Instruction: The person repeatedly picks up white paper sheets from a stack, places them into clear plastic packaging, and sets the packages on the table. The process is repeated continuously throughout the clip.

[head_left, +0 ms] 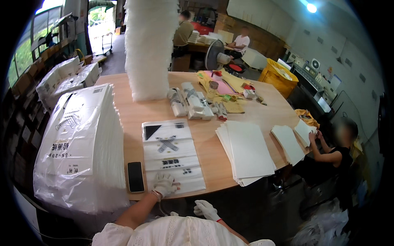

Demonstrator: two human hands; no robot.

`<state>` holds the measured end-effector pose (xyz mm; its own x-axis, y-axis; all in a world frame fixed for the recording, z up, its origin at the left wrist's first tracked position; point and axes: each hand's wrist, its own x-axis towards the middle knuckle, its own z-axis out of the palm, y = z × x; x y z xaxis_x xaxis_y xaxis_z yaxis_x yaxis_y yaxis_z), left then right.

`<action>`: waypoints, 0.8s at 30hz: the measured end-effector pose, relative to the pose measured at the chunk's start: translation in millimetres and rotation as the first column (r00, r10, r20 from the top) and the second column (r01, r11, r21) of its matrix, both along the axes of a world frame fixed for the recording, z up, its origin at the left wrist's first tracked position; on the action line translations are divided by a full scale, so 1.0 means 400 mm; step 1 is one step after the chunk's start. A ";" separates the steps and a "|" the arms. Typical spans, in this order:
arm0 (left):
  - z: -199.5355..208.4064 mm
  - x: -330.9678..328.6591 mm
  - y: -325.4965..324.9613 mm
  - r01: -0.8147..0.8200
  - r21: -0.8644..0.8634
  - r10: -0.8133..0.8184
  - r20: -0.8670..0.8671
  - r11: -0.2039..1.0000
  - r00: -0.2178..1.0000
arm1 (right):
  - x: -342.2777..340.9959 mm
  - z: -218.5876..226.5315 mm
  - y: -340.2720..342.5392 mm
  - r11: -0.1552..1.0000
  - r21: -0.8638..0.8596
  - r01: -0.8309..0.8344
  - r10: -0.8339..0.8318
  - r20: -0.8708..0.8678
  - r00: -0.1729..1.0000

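The left hand [165,184] wears a white glove and lies flat and open on a clear printed bag [172,160]. The bag lies on the wooden worktop [205,139], beside a black phone [135,176]. The right hand [206,209] hangs loose below the worktop edge, holding nothing.

A flat clear printed bag [172,160] lies mid-table, a tall stack of white-and-clear bags [82,151] beside it at left.

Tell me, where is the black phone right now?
In the head view, the black phone lies flat near the table's front edge, between the tall bagged paper stack and the flat printed bag, just left of the gloved left hand.
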<state>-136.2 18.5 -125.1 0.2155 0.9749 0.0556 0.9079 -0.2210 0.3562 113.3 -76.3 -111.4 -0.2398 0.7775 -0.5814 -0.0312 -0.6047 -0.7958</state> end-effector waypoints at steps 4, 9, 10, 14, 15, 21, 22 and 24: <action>-0.023 -0.046 0.020 0.050 -0.014 -0.048 0.118 0.999 0.992 | -0.069 -0.012 0.071 0.985 0.083 -0.150 0.154 -0.043 0.987; 0.106 -0.023 0.053 0.023 -0.209 0.059 0.377 0.978 0.924 | -0.159 0.060 0.171 0.995 0.060 -0.080 0.089 -0.165 0.982; 0.134 -0.023 0.051 0.034 -0.206 0.054 0.408 0.978 0.911 | -0.191 0.061 0.194 0.999 0.031 -0.017 0.025 -0.264 0.964; 0.027 -0.062 0.133 -0.036 -0.059 0.067 0.685 0.998 0.726 | -0.258 0.120 0.304 0.909 0.416 -0.035 0.039 -0.002 0.999; 0.045 -0.081 0.163 -0.086 -0.163 0.184 0.866 0.983 0.464 | -0.217 0.061 0.348 0.790 0.587 -0.179 0.007 0.283 0.959; 0.207 -0.116 0.251 -0.133 -0.420 0.422 0.906 0.898 -0.014 | -0.184 0.242 0.356 0.517 0.739 -0.432 -0.161 0.579 0.799; 0.233 -0.099 0.260 -0.076 -0.404 0.410 0.906 0.911 0.100 | -0.213 0.277 0.347 0.216 0.873 -0.437 -0.170 0.475 0.863; 0.263 -0.071 0.251 0.039 -0.430 0.392 0.853 0.902 0.344 | -0.295 0.277 0.370 0.234 0.947 -0.218 -0.057 0.237 0.970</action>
